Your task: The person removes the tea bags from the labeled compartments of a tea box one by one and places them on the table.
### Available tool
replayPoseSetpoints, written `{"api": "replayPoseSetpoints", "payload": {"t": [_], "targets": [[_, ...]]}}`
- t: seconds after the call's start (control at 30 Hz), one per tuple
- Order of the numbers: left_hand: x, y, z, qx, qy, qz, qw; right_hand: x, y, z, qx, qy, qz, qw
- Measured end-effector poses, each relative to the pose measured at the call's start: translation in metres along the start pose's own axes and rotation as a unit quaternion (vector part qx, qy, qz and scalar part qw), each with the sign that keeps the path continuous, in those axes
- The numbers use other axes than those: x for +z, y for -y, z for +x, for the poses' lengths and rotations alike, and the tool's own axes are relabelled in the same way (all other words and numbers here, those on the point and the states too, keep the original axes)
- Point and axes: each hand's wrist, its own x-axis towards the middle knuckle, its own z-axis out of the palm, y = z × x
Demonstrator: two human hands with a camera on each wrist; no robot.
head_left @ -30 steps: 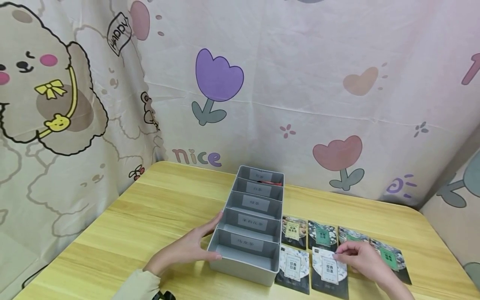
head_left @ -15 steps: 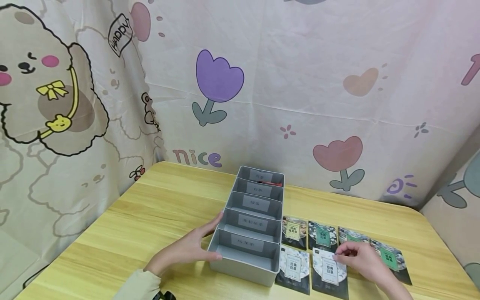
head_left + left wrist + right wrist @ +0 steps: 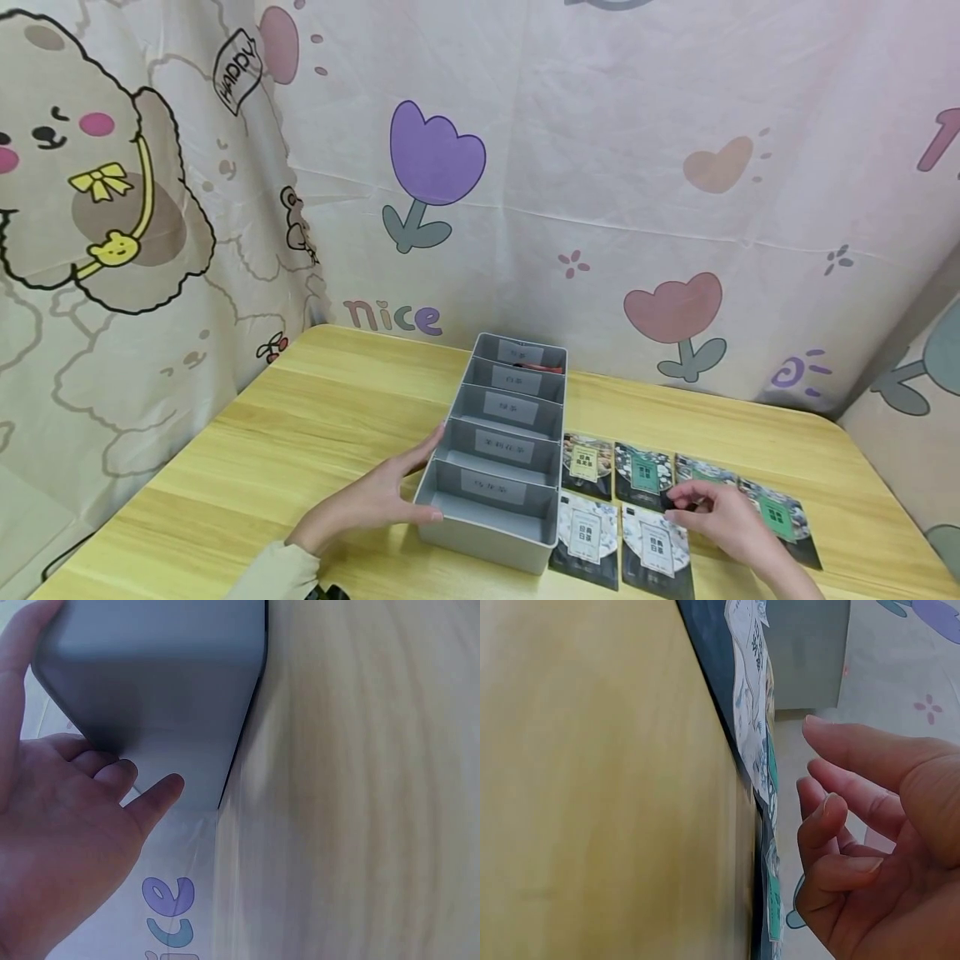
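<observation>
From the left wrist, the box [image 3: 165, 697] is shaded at eleven o'clock, the tabletop [image 3: 360, 787] blurred at three.

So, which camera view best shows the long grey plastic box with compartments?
The head view: it shows the grey box from above, all five labelled sections visible. The left wrist view shows only its outer walls, with the left hand against them; the right wrist view catches just part of an outer wall, top of frame.

Table [image 3: 337, 400], wood-grain top – rounded far corners.
Bearing: one grey five-compartment organiser box [image 3: 480, 543]; just to its right, six flat tea packets in two rows – two white-labelled packets [image 3: 585, 546] near, one yellow-labelled packet [image 3: 588, 471] and three green-labelled packets [image 3: 642, 475] beyond.
</observation>
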Motion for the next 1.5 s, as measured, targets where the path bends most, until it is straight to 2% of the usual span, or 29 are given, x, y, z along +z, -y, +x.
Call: {"api": "replayPoseSetpoints", "payload": {"t": [0.8,0.97,1.27,1.37,1.5], "targets": [[-0.001,-0.002,-0.003,-0.009,-0.006,-0.003,0.9999,-0.003,0.003,0.003,-0.013,-0.005,-0.008,1.0],[-0.002,-0.002,-0.005,-0.01,-0.008,-0.004,0.9999,-0.007,0.008,0.005,-0.037,-0.013,-0.019,0.999],[-0.001,-0.003,0.0,0.002,-0.001,-0.011,0.9999,-0.017,0.022,0.006,-0.031,-0.008,0.018,0.999],[0.001,-0.003,0.002,0.002,0.002,-0.012,0.9999,-0.019,0.028,0.013,-0.063,0.001,0.018,0.998],[0.001,-0.001,0.001,-0.001,-0.001,-0.014,0.9999,-0.021,0.042,0.032,-0.117,0.005,0.019,0.993]]}}
